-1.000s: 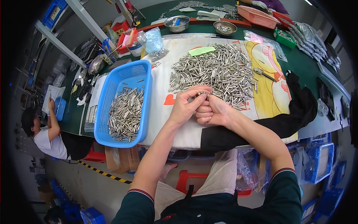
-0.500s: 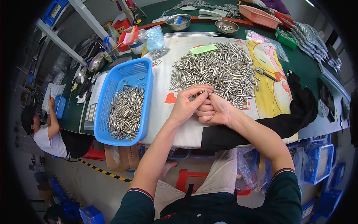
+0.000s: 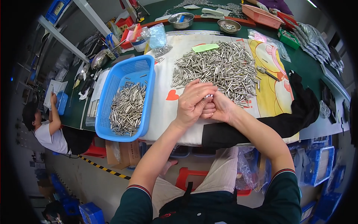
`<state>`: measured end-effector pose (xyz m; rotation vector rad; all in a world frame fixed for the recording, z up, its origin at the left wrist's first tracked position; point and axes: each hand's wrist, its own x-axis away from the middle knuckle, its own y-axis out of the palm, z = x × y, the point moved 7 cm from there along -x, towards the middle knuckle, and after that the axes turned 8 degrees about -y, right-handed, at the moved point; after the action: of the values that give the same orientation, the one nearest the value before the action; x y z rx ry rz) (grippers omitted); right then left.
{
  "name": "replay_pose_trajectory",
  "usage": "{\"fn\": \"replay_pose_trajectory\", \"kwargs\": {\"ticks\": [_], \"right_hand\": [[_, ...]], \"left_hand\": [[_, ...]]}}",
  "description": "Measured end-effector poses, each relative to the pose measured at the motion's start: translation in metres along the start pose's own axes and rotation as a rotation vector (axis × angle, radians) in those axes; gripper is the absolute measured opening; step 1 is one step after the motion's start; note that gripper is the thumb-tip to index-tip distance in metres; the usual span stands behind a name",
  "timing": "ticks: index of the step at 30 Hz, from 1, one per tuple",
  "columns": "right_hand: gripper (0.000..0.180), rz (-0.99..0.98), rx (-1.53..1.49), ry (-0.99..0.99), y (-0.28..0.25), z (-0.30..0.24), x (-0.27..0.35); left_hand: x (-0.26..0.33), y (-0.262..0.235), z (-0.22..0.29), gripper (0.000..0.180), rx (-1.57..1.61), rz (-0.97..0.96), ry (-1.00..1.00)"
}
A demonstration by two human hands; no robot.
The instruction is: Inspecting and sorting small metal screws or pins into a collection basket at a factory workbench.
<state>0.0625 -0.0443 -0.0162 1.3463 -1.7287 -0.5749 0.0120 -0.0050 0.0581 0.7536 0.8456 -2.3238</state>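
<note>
My two hands meet in front of a big pile of short silver metal pins (image 3: 218, 69) on the printed cloth. A small bunch of pins shows its ends between them, at the fingertips. My left hand (image 3: 192, 102) bends its fingers over the top of this bunch, with the thumb below. My right hand (image 3: 222, 108) is closed around the bunch, its fingers curled in toward the palm, which hides most of the pins' length. To the left stands a blue plastic basket (image 3: 100, 112) with many similar pins (image 3: 128, 108) lying loose in it.
A light green slip (image 3: 205, 47) lies on the pile's far side. Right of it rests a caliper-like tool (image 3: 267, 73). A black cloth (image 3: 246, 132) runs along the near edge. Metal bowls (image 3: 181, 21) stand at the back. A co-worker (image 3: 50, 130) sits at far left.
My left fingers have stretched forward over the bunch of pins, where thumb and forefinger were pinching before. My right hand stays closed in nearly the same place. The view has shifted slightly.
</note>
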Motion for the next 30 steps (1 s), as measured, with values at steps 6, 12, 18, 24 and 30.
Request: {"fn": "replay_pose_trajectory", "kwargs": {"ticks": [6, 12, 18, 24, 30], "right_hand": [[0.054, -0.088, 0.367, -0.543, -0.003, -0.059, 0.006], [0.054, 0.036, 0.595, -0.754, -0.004, -0.090, 0.014], [0.045, 0.179, 1.112, -0.987, -0.009, -0.098, 0.022], [0.015, 0.235, 1.934, -1.206, 0.011, -0.071, 0.019], [0.023, 0.121, 2.242, -1.175, 0.011, -0.056, 0.013]], "left_hand": [[-0.006, -0.068, 0.067, 0.016, -0.614, 0.130, 0.174], [-0.005, -0.166, 0.035, 0.017, -0.807, 0.250, -0.316], [-0.002, -0.139, 0.040, 0.022, -0.954, 0.233, -0.192], [-0.002, -0.034, -0.001, 0.017, -0.573, -0.087, -0.244], [0.016, 0.011, -0.036, 0.032, -0.684, -0.205, -0.120]]}}
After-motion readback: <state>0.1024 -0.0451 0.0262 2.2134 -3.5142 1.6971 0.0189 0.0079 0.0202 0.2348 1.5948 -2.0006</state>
